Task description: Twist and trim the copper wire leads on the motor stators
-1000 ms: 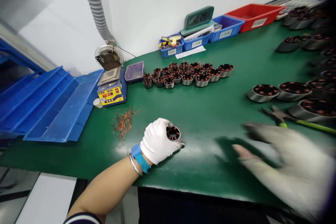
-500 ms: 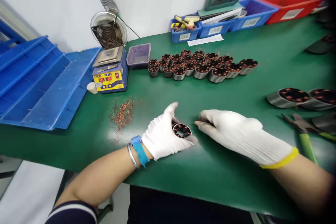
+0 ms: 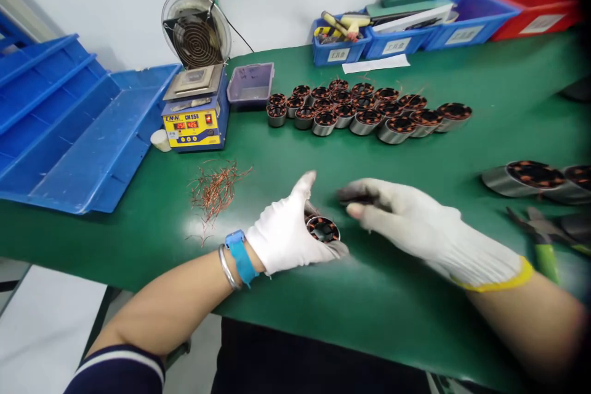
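Observation:
My left hand, in a white glove, is closed around a motor stator. The stator is a short steel ring with copper windings inside, and its open end faces up toward me. My thumb lies along its far side and the fingers wrap its near side. To the right, apart from the stator, is my right hand, gloved with a yellow cuff. Its dark-stained fingers are half bent and a little blurred, with the thumb slightly away from them. I see nothing between them.
Several stators stand grouped behind my hands; others stand at right by green-handled cutters. Copper wire scraps lie left, before a yellow-blue solder pot unit. Around the back are a purple tray, blue bins and a fan.
My right hand has turned so the thumb and dark fingertips show more. The left hand still holds the stator almost in the same place. The view has shifted slightly.

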A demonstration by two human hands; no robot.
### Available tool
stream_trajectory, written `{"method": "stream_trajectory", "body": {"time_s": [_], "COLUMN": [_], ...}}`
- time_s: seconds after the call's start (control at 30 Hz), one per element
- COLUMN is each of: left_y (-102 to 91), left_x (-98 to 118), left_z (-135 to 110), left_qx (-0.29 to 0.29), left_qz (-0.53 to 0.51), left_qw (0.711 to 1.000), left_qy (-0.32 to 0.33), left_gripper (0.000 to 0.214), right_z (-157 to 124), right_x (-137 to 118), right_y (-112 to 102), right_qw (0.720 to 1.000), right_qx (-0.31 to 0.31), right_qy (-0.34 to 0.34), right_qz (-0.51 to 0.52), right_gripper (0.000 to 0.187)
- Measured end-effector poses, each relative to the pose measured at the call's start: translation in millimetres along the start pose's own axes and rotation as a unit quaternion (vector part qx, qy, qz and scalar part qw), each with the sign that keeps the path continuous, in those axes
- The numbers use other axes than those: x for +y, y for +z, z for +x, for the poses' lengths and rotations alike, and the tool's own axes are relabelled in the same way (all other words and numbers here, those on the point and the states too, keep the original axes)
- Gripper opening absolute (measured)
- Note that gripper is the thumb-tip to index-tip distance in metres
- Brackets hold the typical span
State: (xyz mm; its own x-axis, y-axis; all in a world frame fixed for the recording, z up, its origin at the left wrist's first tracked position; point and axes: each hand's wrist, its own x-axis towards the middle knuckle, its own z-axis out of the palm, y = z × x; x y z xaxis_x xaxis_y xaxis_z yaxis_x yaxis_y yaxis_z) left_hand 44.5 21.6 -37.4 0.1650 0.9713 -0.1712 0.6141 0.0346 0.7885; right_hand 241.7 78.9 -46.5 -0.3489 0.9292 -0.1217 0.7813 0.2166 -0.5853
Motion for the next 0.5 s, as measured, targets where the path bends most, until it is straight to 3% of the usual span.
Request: {"method": "stream_trajectory", "body": {"time_s": [0.1,0.23,0.4,0.5], "left_y": [1.3,1.6,-2.0,-3.9], "left_x": [-2.0,-2.6,-0.5,-0.7], "left_z": [0.1,0.3,0.2,0.4], "left_qx": [-0.007,-0.01,-0.019,-0.026], "left_qz": [-0.025,-0.03,-0.006,0.014], "left_qw": [1.0,1.0,0.999,0.999], "left_qy": [-0.001,0.005,0.03,0.043], "left_gripper": [0.121,0.119,0.112,0.107], "right_z": [-5.9,-9.3,-20.8,-28.9], "right_x": [-22.0,-36.9,-36.1,-37.9], "right_y": [13.2,17.7,4.8,2.2], "right_qw": [0.997,0.995,0.991,0.987], "right_qx": [-0.05,-0.039,-0.035,-0.024], "right_qy": [0.003,0.005,0.123,0.139], "right_qz": [0.059,0.091,-0.024,-0.072], "right_gripper": [0.029,0.019,0.02,0.018]}}
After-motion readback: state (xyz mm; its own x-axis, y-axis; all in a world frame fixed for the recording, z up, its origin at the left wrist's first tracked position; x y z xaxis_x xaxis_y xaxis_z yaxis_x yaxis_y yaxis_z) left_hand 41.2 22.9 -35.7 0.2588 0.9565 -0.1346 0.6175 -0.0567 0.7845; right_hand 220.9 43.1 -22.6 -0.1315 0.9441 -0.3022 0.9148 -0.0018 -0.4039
